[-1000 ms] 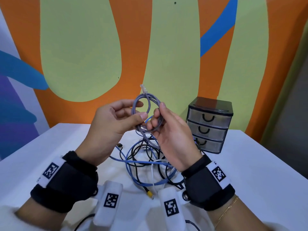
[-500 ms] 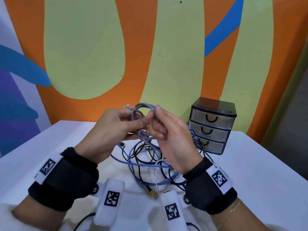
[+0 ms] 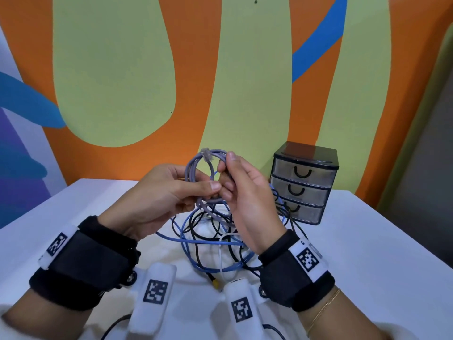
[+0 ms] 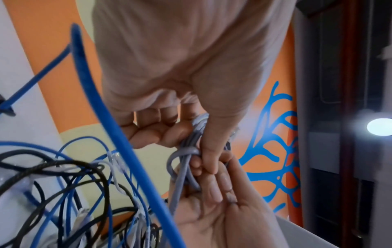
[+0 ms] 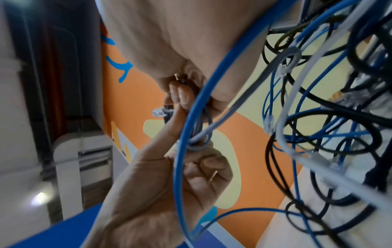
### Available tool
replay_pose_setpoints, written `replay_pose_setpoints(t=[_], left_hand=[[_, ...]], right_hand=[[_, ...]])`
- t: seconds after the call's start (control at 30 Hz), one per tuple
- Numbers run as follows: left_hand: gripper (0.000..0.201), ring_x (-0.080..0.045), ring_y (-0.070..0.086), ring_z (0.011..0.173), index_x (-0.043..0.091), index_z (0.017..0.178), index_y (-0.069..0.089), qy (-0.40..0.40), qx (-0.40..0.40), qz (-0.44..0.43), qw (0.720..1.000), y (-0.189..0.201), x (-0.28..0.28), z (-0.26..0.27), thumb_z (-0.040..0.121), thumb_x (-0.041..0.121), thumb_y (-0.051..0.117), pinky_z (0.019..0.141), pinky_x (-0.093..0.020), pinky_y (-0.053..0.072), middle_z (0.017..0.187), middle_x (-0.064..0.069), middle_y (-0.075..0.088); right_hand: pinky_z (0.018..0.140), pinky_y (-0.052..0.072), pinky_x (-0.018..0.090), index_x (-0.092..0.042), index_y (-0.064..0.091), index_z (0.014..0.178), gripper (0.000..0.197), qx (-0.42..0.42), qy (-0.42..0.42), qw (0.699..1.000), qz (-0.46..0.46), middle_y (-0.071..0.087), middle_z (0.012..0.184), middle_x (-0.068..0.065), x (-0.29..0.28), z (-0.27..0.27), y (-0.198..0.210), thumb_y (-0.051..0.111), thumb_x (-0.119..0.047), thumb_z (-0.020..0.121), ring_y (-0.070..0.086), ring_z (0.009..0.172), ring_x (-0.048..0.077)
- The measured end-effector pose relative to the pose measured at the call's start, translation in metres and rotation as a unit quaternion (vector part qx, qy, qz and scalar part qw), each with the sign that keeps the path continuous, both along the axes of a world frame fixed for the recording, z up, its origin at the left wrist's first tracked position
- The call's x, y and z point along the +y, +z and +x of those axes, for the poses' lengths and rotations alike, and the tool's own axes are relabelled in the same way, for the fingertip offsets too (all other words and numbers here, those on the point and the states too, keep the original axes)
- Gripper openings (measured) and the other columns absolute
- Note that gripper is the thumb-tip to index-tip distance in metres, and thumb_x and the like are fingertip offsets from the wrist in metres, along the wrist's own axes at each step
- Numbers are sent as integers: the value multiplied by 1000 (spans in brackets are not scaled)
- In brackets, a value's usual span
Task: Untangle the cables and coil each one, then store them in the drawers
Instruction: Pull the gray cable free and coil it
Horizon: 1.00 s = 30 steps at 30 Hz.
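Clear plug end has swung back atop the grey cable (image 3: 196, 168) coil, left hand (image 3: 157, 200) and right hand (image 3: 247, 192) both pinching it above the cable tangle (image 3: 210, 241); rest uncoiled, drawers (image 3: 304, 182) closed, nothing stored.

You had no readable text, brand or number in view. Only square coded markers (image 3: 307, 259) sat on your wristbands (image 3: 291, 271), lower frame.

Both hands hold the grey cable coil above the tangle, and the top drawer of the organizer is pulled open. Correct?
Not quite. Both the left hand and right hand hold the grey cable coil above the tangle, but the head view shows all organizer drawers closed.
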<state>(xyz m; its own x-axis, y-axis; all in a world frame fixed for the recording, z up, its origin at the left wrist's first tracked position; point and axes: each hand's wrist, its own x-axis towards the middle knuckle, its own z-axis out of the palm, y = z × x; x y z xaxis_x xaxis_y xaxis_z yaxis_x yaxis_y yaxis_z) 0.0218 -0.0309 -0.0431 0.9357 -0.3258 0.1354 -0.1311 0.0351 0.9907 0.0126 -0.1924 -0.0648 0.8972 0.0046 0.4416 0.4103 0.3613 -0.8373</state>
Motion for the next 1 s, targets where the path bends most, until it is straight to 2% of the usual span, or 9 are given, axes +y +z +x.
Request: replay_pose_setpoints(t=[0.07,0.13,0.27,0.4,0.47,0.57,0.7,0.8,1.0], left_hand=[[21,-12,40,56,7,87,76,15,11,0,1000,-1,4,4,74,17,90,57,-22,37,80,-13,64],[27,-15,35,55,-1,90,74,59,-12,10,998,-4,5,8,75,13,92,59,-28,31,80,-15,60],[24,-20,41,61,0,81,76,167,-73,29,983,-8,3,7,73,23,78,66,-40,33,67,-11,58],[9,-14,53,55,1,91,71,111,-39,-30,993,-6,-1,6,95,7,75,64,-27,49,66,-1,57],[7,-13,61,65,8,98,70,22,5,-78,997,-1,2,2,93,12,75,70,-25,50,75,-1,64],[20,-17,54,81,11,104,76,-49,60,-152,985,2,8,4,93,26,73,74,-27,47,95,-8,72],[24,-12,52,66,10,98,73,47,27,-172,984,-4,-3,6,106,28,61,59,-21,50,85,-6,71],[28,-12,47,67,14,92,70,110,-25,-166,980,-9,-3,11,110,29,55,62,-26,44,82,-4,64],[31,-14,49,71,16,93,72,92,-53,-127,986,-9,-2,12,110,36,55,66,-28,48,85,-6,63]], right_hand=[[64,36,26,-9,61,89,33,-36,5,999,-33,35,61,1,0,-1,-1,48,-28,111,33,58,13],[65,38,28,-8,62,85,35,-87,9,992,-92,38,63,15,0,-4,-1,48,-27,111,36,60,19],[63,26,44,-4,53,76,37,-108,4,977,-183,33,67,27,3,-8,-2,51,-21,109,26,64,42],[74,39,34,-13,48,78,34,-8,29,998,-46,26,64,6,3,-3,-1,53,-26,109,22,62,27],[73,42,33,-13,49,81,32,47,54,996,48,24,65,0,-3,3,1,51,-27,109,22,58,17],[65,42,27,-13,53,83,33,93,99,982,129,22,64,-3,-10,5,4,49,-31,110,22,53,11],[64,43,27,-18,44,69,46,124,177,965,147,15,57,-4,-9,1,7,49,-42,108,15,49,14],[68,45,29,-20,36,65,51,123,175,969,122,13,54,-3,-6,-1,8,51,-43,108,17,47,14],[63,44,29,-19,38,67,50,127,140,974,122,16,55,-4,-5,0,8,49,-43,109,17,47,13]])
